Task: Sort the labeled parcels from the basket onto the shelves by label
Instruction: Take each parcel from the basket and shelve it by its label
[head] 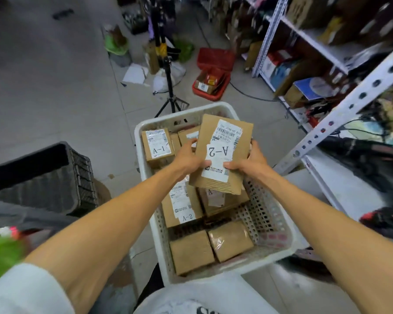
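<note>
Both hands hold a flat brown cardboard parcel (pixel 222 141) above the white perforated basket (pixel 279 236); its white label reads A-2, upside down to me. My left hand (pixel 188 157) grips its left edge and my right hand (pixel 250 162) its right edge, thumbs on the label. Inside the basket lie several more brown parcels: one labelled A-1 (pixel 158 145) at the far left, one labelled A-2 (pixel 183 205) under my left wrist, and two unlabelled-side-up boxes (pixel 192 254) (pixel 230 240) at the near end.
A white metal shelving unit (pixel 340 114) filled with boxes runs along the right. A black crate (pixel 55 177) stands at the left. On the floor beyond are a tripod (pixel 169 87), a red bin (pixel 211 85) with boxes, and scattered paper.
</note>
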`<act>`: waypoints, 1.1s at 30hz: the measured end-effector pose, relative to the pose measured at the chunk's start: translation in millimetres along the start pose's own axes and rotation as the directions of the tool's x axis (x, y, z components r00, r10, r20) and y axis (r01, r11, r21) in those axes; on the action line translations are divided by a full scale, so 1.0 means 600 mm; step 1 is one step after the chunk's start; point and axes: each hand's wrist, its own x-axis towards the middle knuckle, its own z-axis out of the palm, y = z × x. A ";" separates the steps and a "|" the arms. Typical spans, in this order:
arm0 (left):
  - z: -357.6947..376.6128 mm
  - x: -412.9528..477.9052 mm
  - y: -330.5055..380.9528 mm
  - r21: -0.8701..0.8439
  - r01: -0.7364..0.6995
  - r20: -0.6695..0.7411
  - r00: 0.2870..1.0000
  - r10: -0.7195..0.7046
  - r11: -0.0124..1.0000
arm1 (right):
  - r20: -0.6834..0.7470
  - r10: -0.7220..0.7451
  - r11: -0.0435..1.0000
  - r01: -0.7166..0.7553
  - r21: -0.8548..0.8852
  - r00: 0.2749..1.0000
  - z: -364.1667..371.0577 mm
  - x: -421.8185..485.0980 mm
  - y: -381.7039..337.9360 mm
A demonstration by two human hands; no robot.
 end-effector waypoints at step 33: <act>-0.006 -0.199 0.013 -0.223 -0.090 0.078 0.991 0.110 0.971 | -0.403 0.092 0.959 0.028 0.283 0.911 -0.041 -0.235 -0.037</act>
